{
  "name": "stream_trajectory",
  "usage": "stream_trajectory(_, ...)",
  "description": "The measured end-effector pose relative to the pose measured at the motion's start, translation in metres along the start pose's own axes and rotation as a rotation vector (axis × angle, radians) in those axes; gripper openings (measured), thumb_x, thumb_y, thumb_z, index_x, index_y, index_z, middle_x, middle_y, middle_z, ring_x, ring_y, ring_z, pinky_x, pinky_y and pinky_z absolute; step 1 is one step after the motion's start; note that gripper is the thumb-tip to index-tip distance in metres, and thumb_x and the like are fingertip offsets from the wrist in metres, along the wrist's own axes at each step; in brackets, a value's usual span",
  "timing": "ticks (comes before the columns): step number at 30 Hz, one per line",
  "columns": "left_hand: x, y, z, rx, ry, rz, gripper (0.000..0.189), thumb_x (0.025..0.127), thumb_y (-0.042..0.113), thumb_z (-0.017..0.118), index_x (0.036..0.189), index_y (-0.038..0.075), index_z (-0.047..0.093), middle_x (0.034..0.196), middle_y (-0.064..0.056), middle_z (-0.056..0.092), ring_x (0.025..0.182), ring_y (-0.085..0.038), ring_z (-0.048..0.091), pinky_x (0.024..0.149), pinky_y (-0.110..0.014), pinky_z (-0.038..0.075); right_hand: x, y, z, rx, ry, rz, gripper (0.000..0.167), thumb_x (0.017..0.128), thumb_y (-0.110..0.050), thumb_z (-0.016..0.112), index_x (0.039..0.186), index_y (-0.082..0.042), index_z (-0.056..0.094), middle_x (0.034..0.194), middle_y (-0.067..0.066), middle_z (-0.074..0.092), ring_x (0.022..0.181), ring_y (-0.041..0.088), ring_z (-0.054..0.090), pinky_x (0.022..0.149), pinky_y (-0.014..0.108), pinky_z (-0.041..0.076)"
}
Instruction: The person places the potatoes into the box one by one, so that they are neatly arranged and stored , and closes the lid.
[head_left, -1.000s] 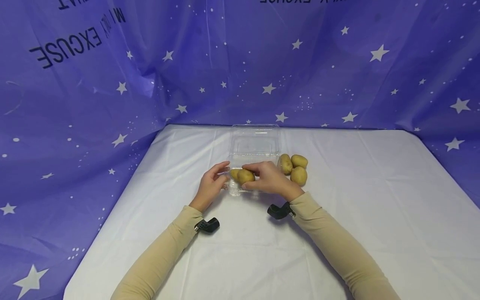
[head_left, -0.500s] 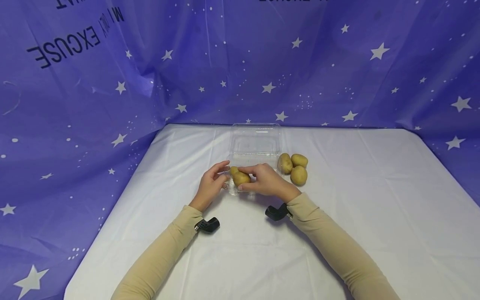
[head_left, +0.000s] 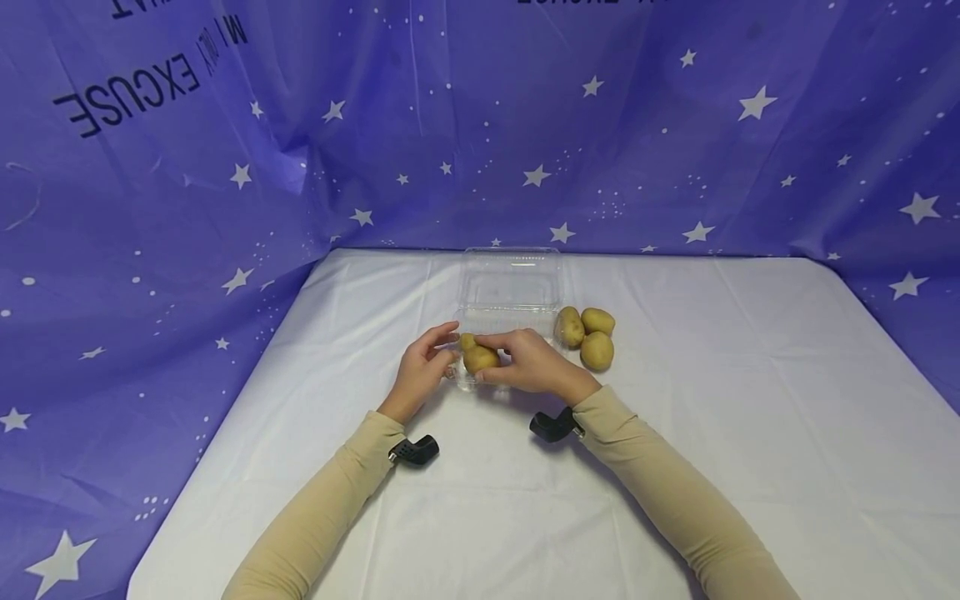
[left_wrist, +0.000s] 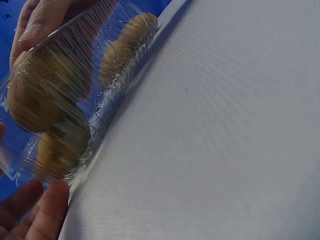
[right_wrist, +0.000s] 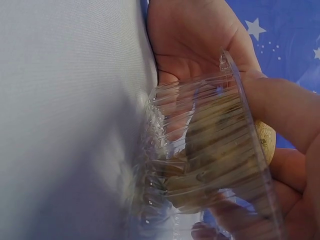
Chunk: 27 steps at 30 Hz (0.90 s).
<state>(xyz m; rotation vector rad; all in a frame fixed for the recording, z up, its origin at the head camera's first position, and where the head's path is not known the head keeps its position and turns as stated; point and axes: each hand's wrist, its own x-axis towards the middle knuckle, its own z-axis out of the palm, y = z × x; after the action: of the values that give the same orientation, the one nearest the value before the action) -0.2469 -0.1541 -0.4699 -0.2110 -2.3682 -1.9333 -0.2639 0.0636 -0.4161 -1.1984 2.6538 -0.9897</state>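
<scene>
Potato [head_left: 481, 359] in the pinch of the right hand [head_left: 531, 361], relaxed left hand [head_left: 420, 372] opposite, beside clear container [head_left: 510, 310].

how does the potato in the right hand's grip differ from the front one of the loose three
The held potato is pinched in the right hand's grip; the front potato lies on the white cloth. The grip partly hides the held potato; the front potato is uncovered. Both are yellowish and rounded.

Black "EXCUSE" [head_left: 122, 94] on purple star-printed backdrop [head_left: 465, 125]; further lettering [head_left: 596, 2] cut at top edge.
</scene>
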Motion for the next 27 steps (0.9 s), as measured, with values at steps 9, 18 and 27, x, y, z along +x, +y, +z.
stream_trajectory(9, 0.0, -0.001, 0.0, -0.002, -0.007, -0.013, 0.053, 0.091, 0.001, 0.053, 0.143, 0.004, 0.056, 0.137, -0.023, 0.061, 0.087, -0.009, 0.062, 0.067, -0.015, 0.052, -0.002, 0.004, -0.001, 0.1, 0.02, 0.03, 0.048, 0.093, -0.018, 0.072, 0.135, 0.001, 0.064, 0.128, 0.017, 0.071, 0.083, 0.015, 0.059, 0.076, 0.031, 0.054)
stream_trajectory(18, 0.001, 0.001, 0.001, 0.003, 0.003, 0.0, 0.053, 0.09, 0.0, 0.053, 0.142, 0.005, 0.058, 0.136, -0.024, 0.062, 0.088, -0.015, 0.063, 0.065, -0.015, 0.052, -0.001, 0.003, 0.001, 0.021, 0.042, 0.038, 0.049, 0.089, -0.019, 0.074, 0.134, 0.0, 0.066, 0.127, 0.015, 0.072, 0.079, 0.02, 0.06, 0.076, 0.03, 0.054)
stream_trajectory(27, -0.003, 0.012, 0.001, -0.007, -0.006, -0.039, 0.053, 0.091, -0.004, 0.052, 0.143, 0.0, 0.055, 0.138, -0.028, 0.06, 0.092, -0.017, 0.064, 0.067, -0.015, 0.052, -0.004, 0.003, -0.009, 0.079, 0.076, 0.088, 0.049, 0.092, -0.02, 0.071, 0.137, -0.002, 0.064, 0.135, 0.014, 0.068, 0.127, 0.032, 0.063, 0.106, 0.048, 0.053)
